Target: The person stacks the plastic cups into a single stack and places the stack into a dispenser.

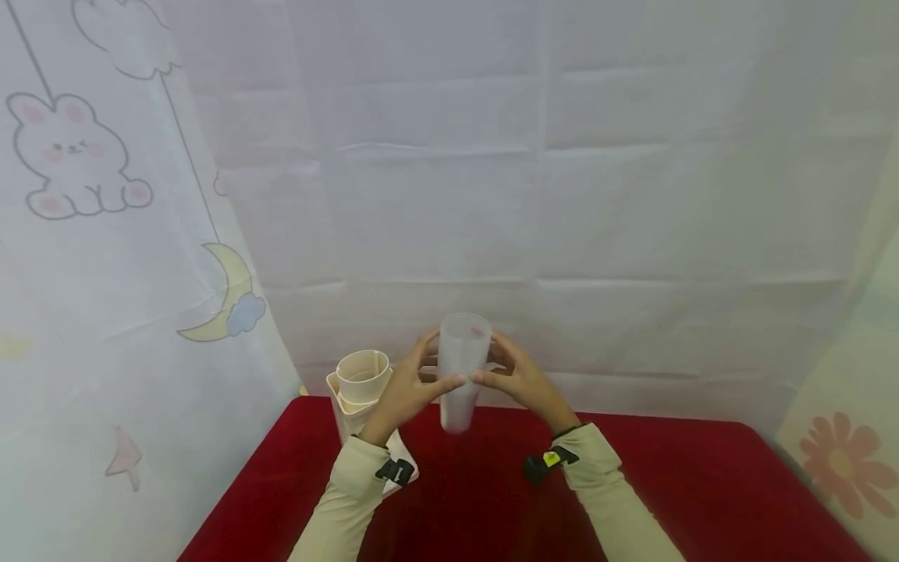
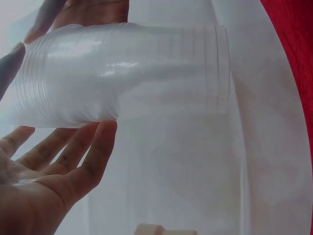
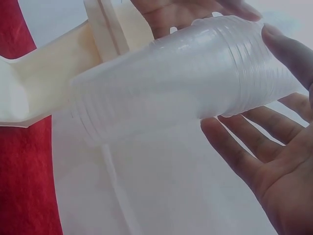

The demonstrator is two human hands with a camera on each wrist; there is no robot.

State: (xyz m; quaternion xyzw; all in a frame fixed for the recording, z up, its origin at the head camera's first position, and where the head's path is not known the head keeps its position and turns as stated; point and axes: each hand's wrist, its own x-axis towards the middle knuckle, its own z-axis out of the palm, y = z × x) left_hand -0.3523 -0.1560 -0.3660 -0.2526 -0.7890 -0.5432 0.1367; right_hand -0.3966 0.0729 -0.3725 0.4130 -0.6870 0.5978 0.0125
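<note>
A stack of clear plastic cups is held above the red table, nearly upright in the head view. My left hand grips it from the left, thumb across the near side and fingers along the far side. From the right, my right hand holds it the same way, and the two thumb tips almost meet. Closely nested rims show on the cup stack in the left wrist view. Behind the left hand stands a cream cup dispenser with a round tube at its top.
The red-covered table reaches back to a pale creased cloth wall. At the left hangs a curtain printed with a rabbit and a moon. The dispenser's pale base shows beside the left sleeve.
</note>
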